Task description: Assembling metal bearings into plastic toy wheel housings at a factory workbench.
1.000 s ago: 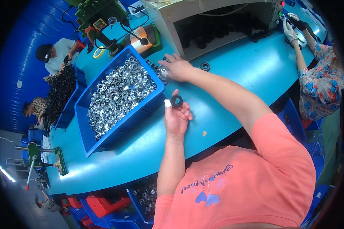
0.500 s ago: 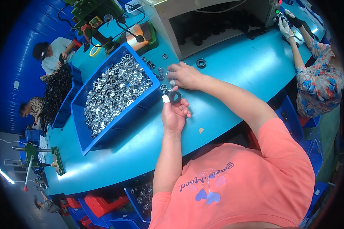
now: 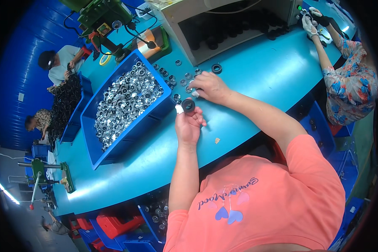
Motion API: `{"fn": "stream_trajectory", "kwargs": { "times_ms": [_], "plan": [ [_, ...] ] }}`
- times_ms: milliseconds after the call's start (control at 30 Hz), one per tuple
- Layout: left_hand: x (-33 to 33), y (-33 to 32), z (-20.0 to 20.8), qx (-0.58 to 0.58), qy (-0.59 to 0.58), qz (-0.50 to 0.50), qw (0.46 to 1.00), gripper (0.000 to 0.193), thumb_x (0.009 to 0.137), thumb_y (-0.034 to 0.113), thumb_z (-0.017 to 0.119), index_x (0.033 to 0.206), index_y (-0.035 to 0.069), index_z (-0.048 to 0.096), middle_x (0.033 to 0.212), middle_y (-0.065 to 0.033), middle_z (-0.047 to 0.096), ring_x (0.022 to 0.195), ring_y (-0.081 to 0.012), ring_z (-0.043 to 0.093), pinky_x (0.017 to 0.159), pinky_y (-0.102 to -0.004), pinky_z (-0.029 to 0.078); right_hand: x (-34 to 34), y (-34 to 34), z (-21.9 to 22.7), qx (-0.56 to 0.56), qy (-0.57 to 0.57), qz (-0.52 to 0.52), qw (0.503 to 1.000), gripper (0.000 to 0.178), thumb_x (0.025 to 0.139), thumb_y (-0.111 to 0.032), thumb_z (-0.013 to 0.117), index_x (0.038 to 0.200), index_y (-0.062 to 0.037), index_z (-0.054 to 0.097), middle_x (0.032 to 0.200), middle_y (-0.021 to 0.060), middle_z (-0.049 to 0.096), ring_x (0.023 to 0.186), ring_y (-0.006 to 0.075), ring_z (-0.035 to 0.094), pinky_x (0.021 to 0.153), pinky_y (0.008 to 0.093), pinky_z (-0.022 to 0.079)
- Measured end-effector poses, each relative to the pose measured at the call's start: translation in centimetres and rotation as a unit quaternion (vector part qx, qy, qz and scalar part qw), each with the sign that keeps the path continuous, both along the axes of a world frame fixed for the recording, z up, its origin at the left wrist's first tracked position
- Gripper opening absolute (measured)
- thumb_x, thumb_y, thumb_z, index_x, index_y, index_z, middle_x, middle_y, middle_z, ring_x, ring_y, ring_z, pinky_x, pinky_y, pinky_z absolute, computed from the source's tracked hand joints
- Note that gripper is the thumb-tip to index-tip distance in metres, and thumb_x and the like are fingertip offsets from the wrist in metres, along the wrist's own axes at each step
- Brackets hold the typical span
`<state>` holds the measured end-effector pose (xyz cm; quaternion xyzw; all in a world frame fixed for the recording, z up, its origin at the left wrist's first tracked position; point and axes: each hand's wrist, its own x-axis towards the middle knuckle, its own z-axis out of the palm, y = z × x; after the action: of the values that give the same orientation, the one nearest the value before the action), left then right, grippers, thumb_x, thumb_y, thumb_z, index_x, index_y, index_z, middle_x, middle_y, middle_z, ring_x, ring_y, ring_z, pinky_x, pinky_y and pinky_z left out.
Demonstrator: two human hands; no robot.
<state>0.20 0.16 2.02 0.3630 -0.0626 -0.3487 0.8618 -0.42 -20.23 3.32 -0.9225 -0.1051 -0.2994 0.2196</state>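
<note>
My left hand (image 3: 190, 124) is palm up over the bench, fingers curled. Between its wrapped thumb and fingers it holds a black ring (image 3: 188, 105) with an open centre. Beyond it, to the right, my right hand (image 3: 214, 87) is bent palm down, its fingers drawn in. A small shiny metal ring (image 3: 189, 89) shows at those fingertips; what lies between them is hidden. White wrapping covers both thumbs. More loose metal rings (image 3: 183, 82) are scattered beside the right hand. At the left stands a blue bin (image 3: 126, 135) heaped with similar metal rings (image 3: 128, 101).
Another black ring (image 3: 216, 68) lies beyond my right hand. A pale metal cabinet (image 3: 185, 44) holding dark rings stands at the back. Left of it is a green press (image 3: 101, 19). A co-worker's gloved hands (image 3: 310, 26) are at the far right. Two people sit at the left.
My right hand has drawn back to the right from the loose metal rings, uncovering several of them. The left hand keeps its black ring. The whole view has shifted slightly.
</note>
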Motion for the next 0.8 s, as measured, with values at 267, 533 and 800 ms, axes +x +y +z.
{"fn": "stream_trajectory", "kwargs": {
  "times_ms": [267,533,800],
  "plan": [
    [-0.5,-0.3,1.2,-0.014,-0.022,0.026,0.999,0.057,0.113,0.047,0.032,0.156,0.010,0.037,0.094,-0.0104,0.065,0.068,-0.0152,0.059,0.057,-0.0328,0.052,-2.9,0.8,2.1,0.567,0.225,0.179,0.772,0.039,0.091,0.001,0.067,0.130,-0.0012,0.066,0.116,0.0062,0.070,0.099,0.0126,0.068,0.091,0.0296,0.056],
    [-0.5,-0.7,1.0,0.019,-0.051,0.042,0.998,0.062,0.113,0.047,0.033,0.158,0.005,0.033,0.095,-0.0108,0.063,0.072,-0.0151,0.060,0.055,-0.0308,0.052,-4.3,2.2,3.3,0.588,0.226,0.207,0.749,0.040,0.092,0.003,0.064,0.132,0.0007,0.065,0.113,0.0091,0.072,0.099,0.0121,0.069,0.092,0.0297,0.057],
    [-0.4,-0.7,0.1,0.038,-0.079,0.051,0.995,0.063,0.112,0.049,0.034,0.152,0.001,0.041,0.097,-0.0118,0.065,0.068,-0.0149,0.059,0.054,-0.0306,0.053,-4.3,2.0,1.6,0.586,0.194,0.181,0.766,0.032,0.087,-0.005,0.073,0.118,0.0002,0.066,0.105,0.0047,0.070,0.095,0.0110,0.068,0.090,0.0280,0.056]
  ]
}}
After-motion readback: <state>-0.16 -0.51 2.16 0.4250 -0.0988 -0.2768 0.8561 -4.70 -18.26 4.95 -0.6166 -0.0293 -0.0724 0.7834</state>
